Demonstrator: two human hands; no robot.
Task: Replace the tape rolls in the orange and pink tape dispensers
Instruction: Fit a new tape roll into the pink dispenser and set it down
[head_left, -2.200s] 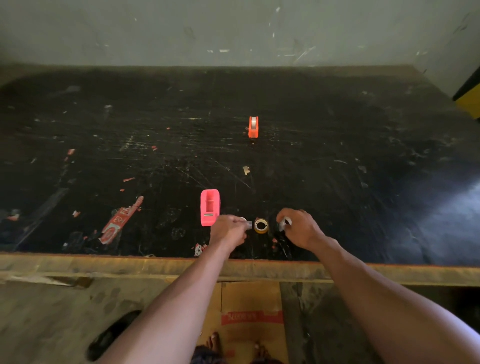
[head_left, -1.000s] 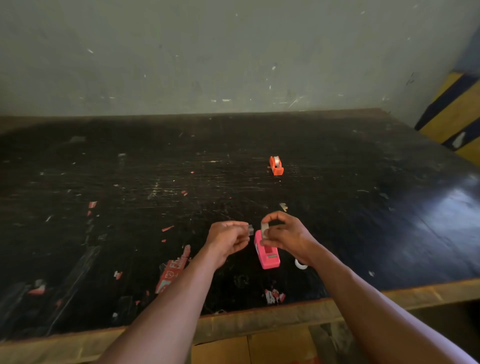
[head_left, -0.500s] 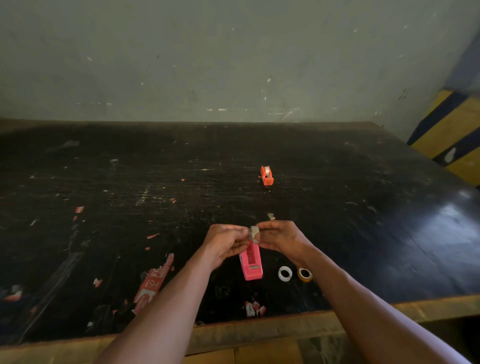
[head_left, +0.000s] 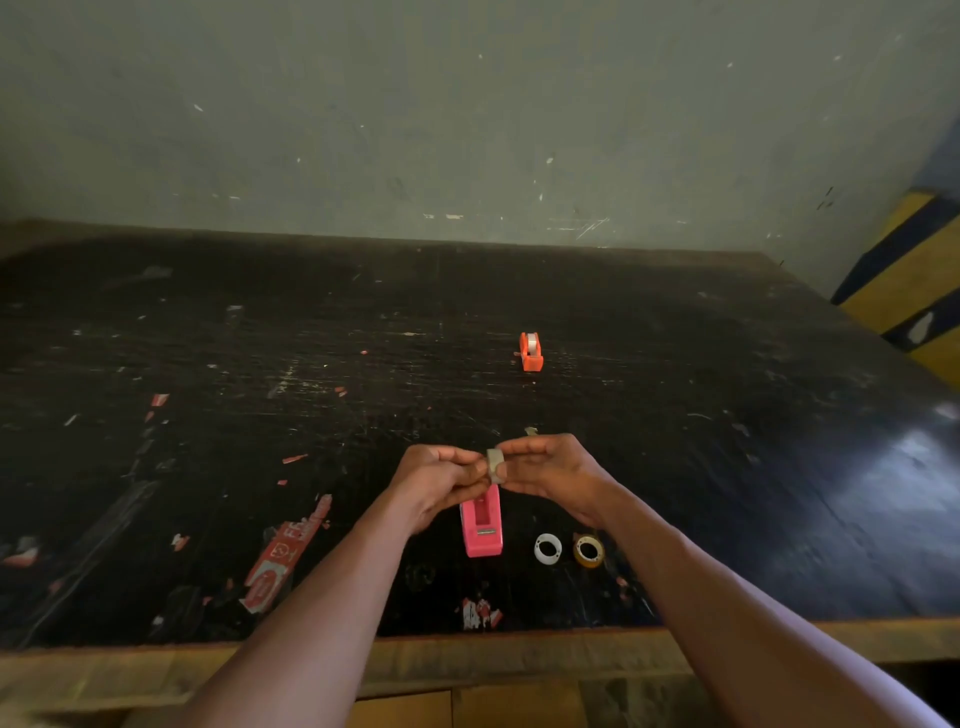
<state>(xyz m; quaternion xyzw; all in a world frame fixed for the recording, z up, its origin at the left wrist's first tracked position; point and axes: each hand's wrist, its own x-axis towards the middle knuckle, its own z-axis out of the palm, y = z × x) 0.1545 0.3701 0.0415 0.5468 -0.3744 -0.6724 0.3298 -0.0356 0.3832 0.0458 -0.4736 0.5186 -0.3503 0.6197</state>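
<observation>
A pink tape dispenser (head_left: 483, 527) lies on the black table near the front edge, its roll slot showing no roll. Just above its far end, my left hand (head_left: 439, 480) and my right hand (head_left: 550, 475) meet, both pinching a small pale tape roll (head_left: 495, 464) between the fingertips. To the right of the pink dispenser lie a white empty core ring (head_left: 547, 548) and a yellowish tape roll (head_left: 588, 550). An orange tape dispenser (head_left: 531, 352) with a white roll in it stands farther back, near the table's middle.
The black table (head_left: 260, 364) is scratched and dotted with red paper scraps, with a torn red label (head_left: 283, 558) at the front left. A wooden front edge (head_left: 467, 660) runs below my arms. A grey wall closes the back; yellow and dark stripes show at right.
My hands came together from apart and rose above the pink dispenser with the small roll between them. The view tilted up and shifted, so the dispenser now sits under my hands.
</observation>
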